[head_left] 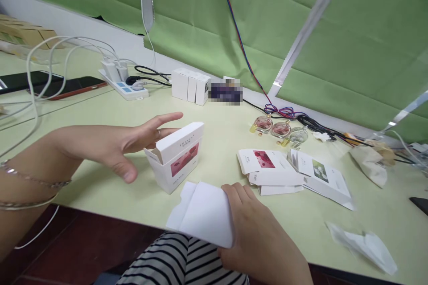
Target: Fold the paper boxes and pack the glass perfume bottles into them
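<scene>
My right hand [257,227] grips a plain white folded carton piece [209,213] at the table's front edge, fingers over its right side and thumb beneath. Left of it, my left hand [133,142] hovers with fingers and thumb spread, holding nothing. Just beyond those fingers stands a white printed box [179,158] with a red picture, upright with its top flap raised; whether a fingertip touches its back I cannot tell. To the right lie a flat white carton with a red picture [267,162] and a white carton with a green picture [323,176].
Several white boxes [189,87] stand at the back by the wall. Round glass ornaments [281,129] lie right of centre. A power strip [125,87] with cables and a dark tablet-like device [73,87] are left. Crumpled white paper [364,247] lies front right.
</scene>
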Motion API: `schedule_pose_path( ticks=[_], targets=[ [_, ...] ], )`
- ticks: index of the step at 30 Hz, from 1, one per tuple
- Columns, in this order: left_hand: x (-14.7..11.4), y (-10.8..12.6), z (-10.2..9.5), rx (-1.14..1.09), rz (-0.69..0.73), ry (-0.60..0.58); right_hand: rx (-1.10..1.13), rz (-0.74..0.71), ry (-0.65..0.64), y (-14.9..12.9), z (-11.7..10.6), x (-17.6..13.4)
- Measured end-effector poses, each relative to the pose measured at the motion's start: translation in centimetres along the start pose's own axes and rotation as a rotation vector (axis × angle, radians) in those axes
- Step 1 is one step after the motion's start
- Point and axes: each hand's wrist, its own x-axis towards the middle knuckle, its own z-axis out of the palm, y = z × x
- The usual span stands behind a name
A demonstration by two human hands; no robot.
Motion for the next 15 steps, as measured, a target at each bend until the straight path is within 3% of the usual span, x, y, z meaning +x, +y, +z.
schedule_pose_path(
  ticks=[3,7,9,12,13,15],
  targets=[
    [1.4,0.3,0.3,0.005,0.041,0.008,-0.010,-0.006,0.006,0.1,0.0,0.0],
    [2.4,-0.3,2.5,0.040,0.070,0.056,-0.011,-0.013,-0.007,0.4,0.0,-0.1],
    [2.0,-0.6,4.1,0.091,0.062,0.214,-0.002,-0.013,0.002,0.4,0.1,-0.2],
    [0.9,-1.1,6.7,0.236,0.085,0.544,0.011,0.038,0.000,0.3,0.0,-0.5],
    [0.6,-1.2,7.4,0.294,0.106,0.606,0.015,0.069,-0.004,0.3,-0.1,-0.7],
    [0.3,-1.4,8.3,0.381,0.141,0.618,0.054,0.154,-0.012,0.5,-0.9,-1.5]
  ],
)
